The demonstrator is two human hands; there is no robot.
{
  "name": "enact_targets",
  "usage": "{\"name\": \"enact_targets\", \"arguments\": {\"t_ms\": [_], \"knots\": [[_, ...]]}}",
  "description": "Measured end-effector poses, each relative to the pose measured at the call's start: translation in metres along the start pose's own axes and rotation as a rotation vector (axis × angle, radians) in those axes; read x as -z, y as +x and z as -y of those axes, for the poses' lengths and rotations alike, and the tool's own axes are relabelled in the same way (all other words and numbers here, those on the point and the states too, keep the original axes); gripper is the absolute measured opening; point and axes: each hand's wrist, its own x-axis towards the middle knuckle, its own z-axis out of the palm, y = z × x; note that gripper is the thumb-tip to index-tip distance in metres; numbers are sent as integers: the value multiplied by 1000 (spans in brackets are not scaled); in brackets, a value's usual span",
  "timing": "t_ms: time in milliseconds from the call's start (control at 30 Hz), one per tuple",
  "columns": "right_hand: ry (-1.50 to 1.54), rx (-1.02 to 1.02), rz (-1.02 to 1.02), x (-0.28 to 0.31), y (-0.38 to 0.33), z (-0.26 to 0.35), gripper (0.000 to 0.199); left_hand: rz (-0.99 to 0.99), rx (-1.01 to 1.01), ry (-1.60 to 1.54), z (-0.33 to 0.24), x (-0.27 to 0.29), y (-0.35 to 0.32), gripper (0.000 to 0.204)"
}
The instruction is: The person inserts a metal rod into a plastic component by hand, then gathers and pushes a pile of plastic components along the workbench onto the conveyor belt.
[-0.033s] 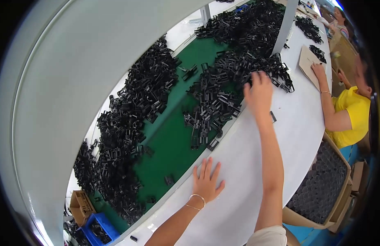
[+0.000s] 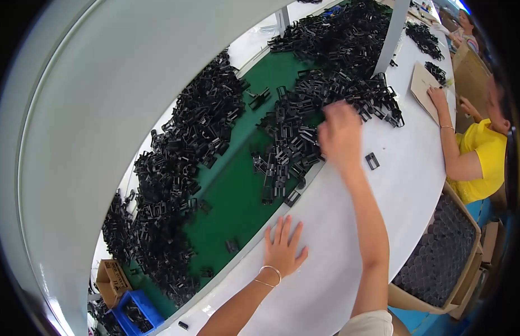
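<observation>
My left hand (image 2: 282,249) lies flat on the white table rim (image 2: 327,280), fingers spread and holding nothing, with a thin bracelet on the wrist. My right arm stretches forward. My right hand (image 2: 341,134) is blurred at the near edge of a heap of small black plastic parts (image 2: 305,129) on the green belt (image 2: 237,196). Whether its fingers hold a part is unclear. A single black part (image 2: 372,161) lies on the white table just right of that hand.
More black parts (image 2: 181,168) pile along the belt's far side under a white curved cover (image 2: 103,112). A person in a yellow shirt (image 2: 484,151) works at the right. A cardboard box of dark parts (image 2: 439,257) stands lower right, a blue crate (image 2: 134,313) lower left, and a white post (image 2: 391,33) rises at the back.
My right hand has shifted slightly back and left from the heap and is now blurred. My left hand has stayed flat on the rim.
</observation>
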Motion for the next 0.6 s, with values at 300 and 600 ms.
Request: {"name": "enact_targets", "arguments": {"t_ms": [300,600], "knots": [[332,832,587,-50,-87,78,46,20,1,-45,-9,-7,-7,68],[-89,628,386,-93,-10,-3,35,6,-9,-33,3,1,-7,65]]}}
